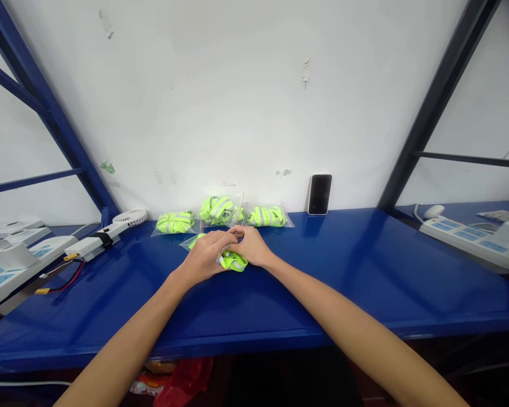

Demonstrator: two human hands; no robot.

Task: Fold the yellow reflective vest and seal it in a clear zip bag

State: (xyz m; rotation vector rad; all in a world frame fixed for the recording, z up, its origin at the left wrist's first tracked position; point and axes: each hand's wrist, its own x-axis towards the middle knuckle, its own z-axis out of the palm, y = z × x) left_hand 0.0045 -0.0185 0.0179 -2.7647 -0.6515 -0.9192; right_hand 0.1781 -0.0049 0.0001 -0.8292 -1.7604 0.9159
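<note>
The left hand (203, 257) and right hand (250, 246) are curled closed, gripping a neon-yellow bundle (232, 261) on the blue bench (365, 282), their fingertips meeting above it. A clear bag (187, 243) pokes out under the left hand (whether the bundle is inside it, the hands hide). Just behind, near the wall, lie three more clear bags (175, 223) (219, 210) (266, 216), each holding folded neon-yellow fabric with grey reflective stripes; the middle one sits partly atop its neighbours. A black phone (319, 194) leans upright against the wall beside them. Power strips (8, 277) (470, 243) sit at both ends.
</note>
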